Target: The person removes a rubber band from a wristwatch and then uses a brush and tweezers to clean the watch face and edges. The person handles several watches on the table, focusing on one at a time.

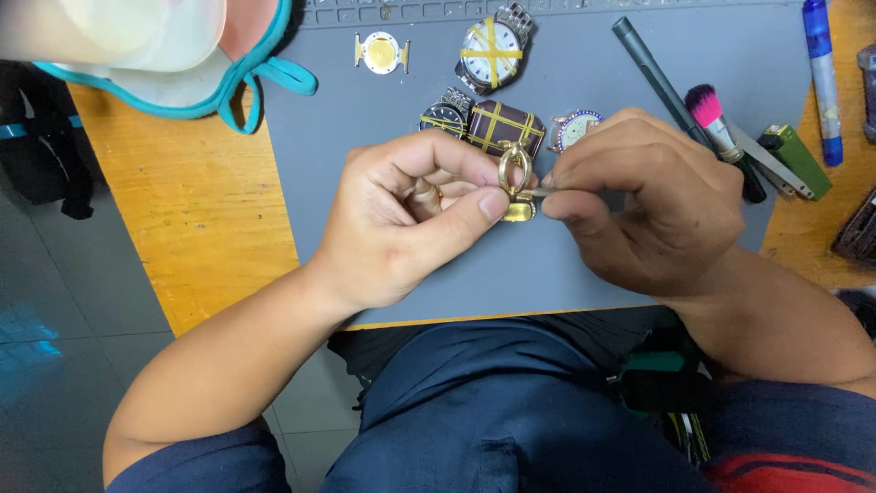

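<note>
My left hand (406, 219) pinches a small gold watch piece (516, 187) between thumb and forefinger, above the grey work mat (365, 137). My right hand (643, 196) holds a thin metal tool (538, 193) whose tip touches the gold piece from the right. Both hands hover just in front of a cluster of watches on the mat.
Behind the hands lie a dark square watch with gold bands (505, 128), a round dark watch (445, 116), a silver watch taped with yellow strips (493, 50) and a gold watch case (381, 52). A pink-tipped brush (710, 114), black pen (652, 68), green lighter (800, 160) and blue pen (823, 78) sit right.
</note>
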